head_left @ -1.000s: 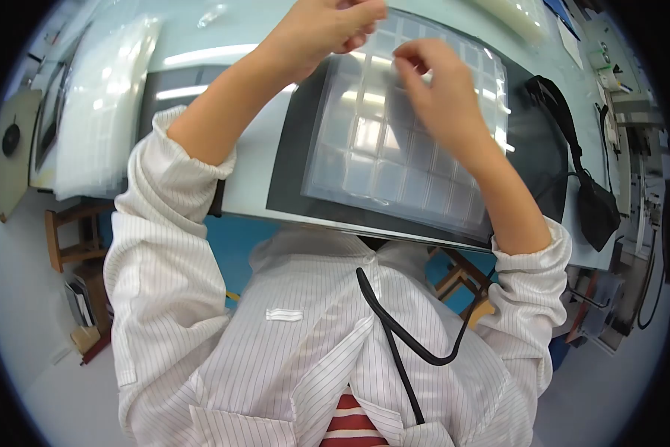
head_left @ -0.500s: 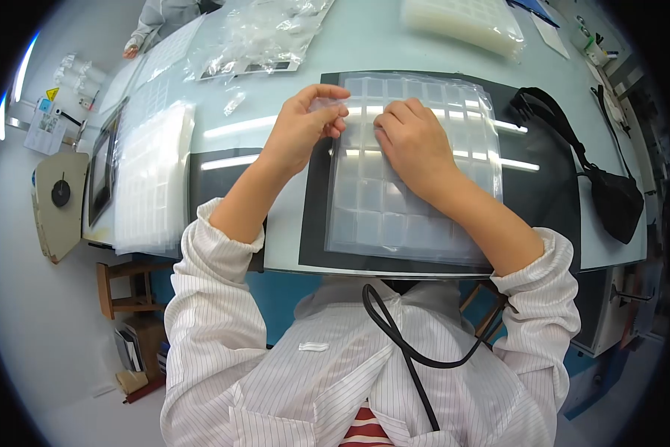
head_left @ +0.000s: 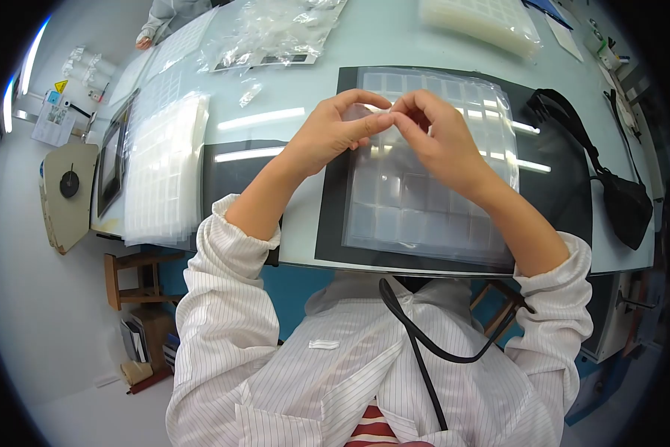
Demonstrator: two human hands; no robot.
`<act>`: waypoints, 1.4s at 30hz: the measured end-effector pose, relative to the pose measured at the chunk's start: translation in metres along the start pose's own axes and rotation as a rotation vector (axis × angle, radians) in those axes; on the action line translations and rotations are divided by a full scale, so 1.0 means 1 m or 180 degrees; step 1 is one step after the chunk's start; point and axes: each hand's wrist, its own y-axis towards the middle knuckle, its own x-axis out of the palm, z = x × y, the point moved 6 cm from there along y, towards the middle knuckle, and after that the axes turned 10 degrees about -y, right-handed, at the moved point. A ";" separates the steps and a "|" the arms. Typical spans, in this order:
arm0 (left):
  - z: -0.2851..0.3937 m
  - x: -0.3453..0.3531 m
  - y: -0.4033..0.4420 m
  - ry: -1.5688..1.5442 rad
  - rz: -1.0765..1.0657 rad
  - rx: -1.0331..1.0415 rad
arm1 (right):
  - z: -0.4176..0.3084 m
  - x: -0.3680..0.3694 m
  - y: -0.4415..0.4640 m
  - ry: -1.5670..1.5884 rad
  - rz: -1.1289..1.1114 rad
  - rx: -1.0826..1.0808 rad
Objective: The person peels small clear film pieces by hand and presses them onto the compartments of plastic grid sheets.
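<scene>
A stack of clear plastic sheets with square pockets [head_left: 402, 223] lies on a dark mat [head_left: 332, 223] in front of me. Above its upper left part, my left hand [head_left: 333, 132] and my right hand [head_left: 441, 141] meet fingertip to fingertip. Both are closed in a pinch. Something thin and clear, like a bit of plastic film [head_left: 359, 112], shows faintly by the left fingers. Its edges are hard to make out, and the pinched part is hidden by the fingertips.
Left of me stands a thick stack of pocket sheets [head_left: 167, 167]. Small clear bags [head_left: 275, 33] lie heaped at the back, with one loose bag [head_left: 251, 93] nearer. Another sheet stack [head_left: 484, 22] is at back right. A black strapped pouch [head_left: 624, 205] rests at right. Another person's hand [head_left: 143, 43] shows far left.
My right hand has lifted from the sheets and come up to the left hand. Their fingertips now meet. The whole view has shifted slightly.
</scene>
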 end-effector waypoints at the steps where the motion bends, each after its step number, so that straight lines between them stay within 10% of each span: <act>1: -0.002 -0.004 -0.003 -0.0001 0.0024 -0.0002 | -0.001 0.004 0.001 0.0010 -0.0020 -0.0009; 10: -0.003 -0.045 0.005 -0.0620 0.0676 0.0370 | 0.003 0.038 0.008 -0.2152 0.0476 -0.1184; 42: -0.014 -0.040 0.009 -0.1100 0.0577 0.0260 | -0.005 0.038 0.011 -0.2095 0.0550 -0.1115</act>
